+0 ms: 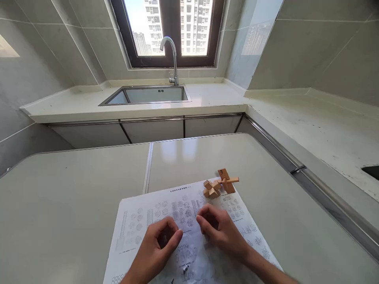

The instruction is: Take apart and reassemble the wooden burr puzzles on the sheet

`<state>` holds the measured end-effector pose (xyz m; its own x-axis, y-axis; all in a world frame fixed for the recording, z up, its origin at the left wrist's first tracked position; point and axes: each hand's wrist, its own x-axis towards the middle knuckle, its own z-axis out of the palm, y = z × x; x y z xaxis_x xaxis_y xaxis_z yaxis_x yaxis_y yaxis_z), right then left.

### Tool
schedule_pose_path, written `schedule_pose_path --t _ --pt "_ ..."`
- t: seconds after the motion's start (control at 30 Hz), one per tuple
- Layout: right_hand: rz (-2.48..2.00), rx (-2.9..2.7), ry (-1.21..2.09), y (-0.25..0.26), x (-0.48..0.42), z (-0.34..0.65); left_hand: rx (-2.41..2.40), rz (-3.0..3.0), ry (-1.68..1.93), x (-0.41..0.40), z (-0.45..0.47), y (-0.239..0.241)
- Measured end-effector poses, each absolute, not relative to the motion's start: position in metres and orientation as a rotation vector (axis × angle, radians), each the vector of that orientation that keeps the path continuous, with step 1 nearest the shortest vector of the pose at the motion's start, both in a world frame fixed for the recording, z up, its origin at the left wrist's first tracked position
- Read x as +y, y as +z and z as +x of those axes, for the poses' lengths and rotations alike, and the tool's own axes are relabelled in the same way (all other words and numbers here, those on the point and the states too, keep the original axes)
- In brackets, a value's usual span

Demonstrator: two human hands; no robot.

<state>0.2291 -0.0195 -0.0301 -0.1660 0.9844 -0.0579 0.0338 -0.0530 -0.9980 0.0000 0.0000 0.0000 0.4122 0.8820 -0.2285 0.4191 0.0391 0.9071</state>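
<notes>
My left hand [158,246] is above a printed paper sheet [142,225], its fingers curled and the thumb tip close against the index finger. Facing it across a small gap is my right hand [220,232], also curled into a pinch. I cannot make out whether either holds something thin. Beyond my right hand, at the sheet's upper right corner, lies a wooden burr puzzle [212,189] with crossed blocks. Touching or very near it is a wooden piece of flat slats and a round peg [227,180]. A small dark and silvery scrap [185,269] lies low on the sheet.
The pale table [74,205] has a seam [148,169] running away from me. Behind it stand a white counter [207,92], a sink [154,94], a tap [174,59] and a window [171,31]. Another counter [322,126] runs along the right.
</notes>
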Motion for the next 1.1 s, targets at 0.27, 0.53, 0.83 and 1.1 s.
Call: schedule_pose_path --t 0.27,0.53,0.83,1.1 --pt "-0.988 -0.672 1.581 -0.038 -0.007 0.247 1.183 1.608 0.515 0.001 0.004 0.003" --pt "-0.727 -0.459 1.692 -0.035 0.008 0.261 1.170 1.624 0.530 0.002 0.003 0.003" --pt "-0.522 -0.304 1.774 -0.043 0.013 0.273 1.128 1.637 0.525 0.002 0.003 0.002" --pt "-0.564 -0.360 1.737 -0.043 0.013 0.274 1.116 1.634 0.550 0.002 0.004 0.001"
